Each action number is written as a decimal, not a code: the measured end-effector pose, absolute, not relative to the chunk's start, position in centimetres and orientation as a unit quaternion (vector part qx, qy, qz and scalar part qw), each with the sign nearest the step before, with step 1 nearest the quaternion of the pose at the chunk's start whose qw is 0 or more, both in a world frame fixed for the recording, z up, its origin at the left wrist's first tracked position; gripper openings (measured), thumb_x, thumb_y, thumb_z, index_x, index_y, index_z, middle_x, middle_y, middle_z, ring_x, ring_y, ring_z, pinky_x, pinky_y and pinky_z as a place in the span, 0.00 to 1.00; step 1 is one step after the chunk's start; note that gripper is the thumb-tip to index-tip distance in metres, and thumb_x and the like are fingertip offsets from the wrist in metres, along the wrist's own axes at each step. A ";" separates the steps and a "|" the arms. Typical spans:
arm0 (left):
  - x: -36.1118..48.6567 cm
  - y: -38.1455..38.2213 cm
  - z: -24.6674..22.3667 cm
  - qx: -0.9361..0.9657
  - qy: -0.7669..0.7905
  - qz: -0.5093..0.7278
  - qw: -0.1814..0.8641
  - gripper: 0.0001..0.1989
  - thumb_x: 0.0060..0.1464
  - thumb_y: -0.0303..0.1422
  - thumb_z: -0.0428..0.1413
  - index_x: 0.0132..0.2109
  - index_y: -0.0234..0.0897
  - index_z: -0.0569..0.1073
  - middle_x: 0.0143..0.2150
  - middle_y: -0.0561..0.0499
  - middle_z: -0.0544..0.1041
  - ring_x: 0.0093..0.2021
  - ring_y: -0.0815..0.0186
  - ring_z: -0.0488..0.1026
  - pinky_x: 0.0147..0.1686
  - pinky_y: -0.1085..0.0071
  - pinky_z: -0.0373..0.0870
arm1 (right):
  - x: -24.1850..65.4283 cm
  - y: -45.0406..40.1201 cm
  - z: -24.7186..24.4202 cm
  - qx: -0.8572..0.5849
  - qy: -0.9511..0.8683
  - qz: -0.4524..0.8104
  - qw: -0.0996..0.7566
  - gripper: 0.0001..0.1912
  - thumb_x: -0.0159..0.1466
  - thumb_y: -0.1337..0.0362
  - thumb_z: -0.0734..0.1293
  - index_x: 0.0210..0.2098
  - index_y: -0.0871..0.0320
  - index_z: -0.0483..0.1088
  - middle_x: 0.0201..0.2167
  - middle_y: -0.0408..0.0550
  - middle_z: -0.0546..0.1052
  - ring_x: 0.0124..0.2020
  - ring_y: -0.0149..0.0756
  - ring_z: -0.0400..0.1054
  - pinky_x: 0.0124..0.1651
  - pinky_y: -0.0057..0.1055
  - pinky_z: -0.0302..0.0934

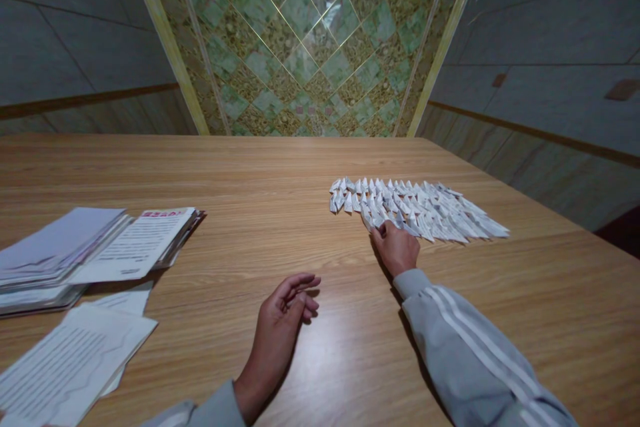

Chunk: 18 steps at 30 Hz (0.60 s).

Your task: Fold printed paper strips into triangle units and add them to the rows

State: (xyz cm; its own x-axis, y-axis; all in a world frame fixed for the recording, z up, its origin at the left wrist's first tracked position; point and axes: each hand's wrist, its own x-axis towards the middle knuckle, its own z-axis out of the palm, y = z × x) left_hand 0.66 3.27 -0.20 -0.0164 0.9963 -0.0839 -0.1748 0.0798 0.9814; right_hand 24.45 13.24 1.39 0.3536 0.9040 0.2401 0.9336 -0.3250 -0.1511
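Rows of small folded papers (pixel 415 210) stand on the right of the table (pixel 260 213), toward its far side. Your right hand (pixel 397 247) pinches at their near left edge; whether it grips one, I cannot tell. Your left hand (pixel 283 313) is released, loosely curled, between them and the paper stacks (pixel 125 250) at left.

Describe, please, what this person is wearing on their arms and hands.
Both the left hand and the right hand are bare. The sleeves are long and grey, ending in plain grey cuffs; white stripes run lengthwise along the right one.
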 end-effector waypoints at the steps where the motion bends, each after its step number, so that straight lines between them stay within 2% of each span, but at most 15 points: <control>1: 0.7 3.3 -0.2 0.429 0.480 0.527 0.555 0.14 0.52 0.35 0.59 0.45 0.33 0.76 0.46 0.40 0.81 0.30 0.66 0.74 0.28 0.72 0.70 | 24.5 13.2 1.4 -0.812 -0.565 -0.059 0.134 0.18 0.68 0.51 0.61 0.42 0.57 0.75 0.32 0.55 0.81 0.35 0.45 0.75 0.36 0.33 0.59; 5: 0.7 3.3 0.0 0.428 0.482 0.528 0.553 0.13 0.52 0.35 0.60 0.44 0.33 0.77 0.44 0.40 0.81 0.30 0.66 0.74 0.27 0.72 0.70 | 24.9 12.9 1.6 -0.804 -0.571 -0.072 0.146 0.15 0.67 0.58 0.62 0.49 0.56 0.72 0.35 0.54 0.80 0.38 0.46 0.75 0.38 0.34 0.58; 10: 0.8 3.4 0.2 0.422 0.480 0.529 0.558 0.13 0.50 0.35 0.60 0.43 0.33 0.77 0.43 0.40 0.81 0.28 0.66 0.74 0.27 0.72 0.69 | 25.5 13.0 1.5 -0.791 -0.587 -0.065 0.160 0.11 0.67 0.60 0.63 0.44 0.55 0.74 0.41 0.52 0.79 0.44 0.43 0.73 0.37 0.31 0.57; 18: 0.8 3.3 0.2 0.421 0.483 0.527 0.558 0.13 0.50 0.35 0.61 0.43 0.33 0.78 0.44 0.39 0.81 0.28 0.66 0.74 0.27 0.71 0.70 | 26.0 13.5 1.4 -0.802 -0.569 -0.024 0.179 0.13 0.67 0.56 0.63 0.39 0.55 0.77 0.38 0.50 0.81 0.39 0.41 0.74 0.32 0.30 0.54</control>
State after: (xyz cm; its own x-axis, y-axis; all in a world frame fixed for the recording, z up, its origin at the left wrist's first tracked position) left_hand 0.82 3.32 0.24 -0.0224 0.9952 -0.0952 -0.1806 0.0896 0.9795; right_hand 25.99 13.50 1.36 0.3515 0.9042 0.2425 0.9217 -0.2889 -0.2590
